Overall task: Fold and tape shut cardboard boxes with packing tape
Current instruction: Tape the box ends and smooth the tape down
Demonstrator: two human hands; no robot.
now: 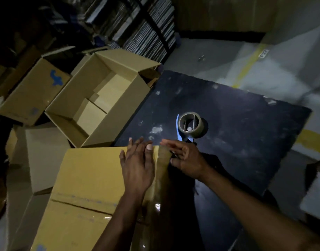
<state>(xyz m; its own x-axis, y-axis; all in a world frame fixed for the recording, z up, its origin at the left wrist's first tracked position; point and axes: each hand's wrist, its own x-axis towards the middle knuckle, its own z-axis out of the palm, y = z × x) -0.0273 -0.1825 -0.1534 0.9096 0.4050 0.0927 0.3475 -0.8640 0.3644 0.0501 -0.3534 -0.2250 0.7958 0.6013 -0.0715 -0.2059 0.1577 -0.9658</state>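
**Both palms flat on the taped box edge**

Dim light here, and 2 bare hands work the closed cardboard box [87, 180] at the near-left edge of the black table [237, 127]. The box is matte tan card with a flat top, and a glossy strip of clear tape [79, 198] runs across its seam and catches the light. A second strip of brown tape [162, 160] wraps over the box's right edge, smooth and shiny.

The left hand [137, 165] lies on top of the box, fingers straight and spread, palm pressing down just beside that brown strip, gripping nothing. The right hand [184, 158] sits against the box's far right corner, fingers extended and pointing left, touching the tape edge; it too lies flat, holding nothing. Both forearms reach in from the bottom of the view.

Just beyond the right hand, on the scuffed, dusty table top, stands a round roll of packing tape [191, 125] on a blue-handled dispenser [179, 129]. Off the table's left edge sits an open box [94, 98], flaps up, with another closed box [32, 93] bearing a blue mark further left.
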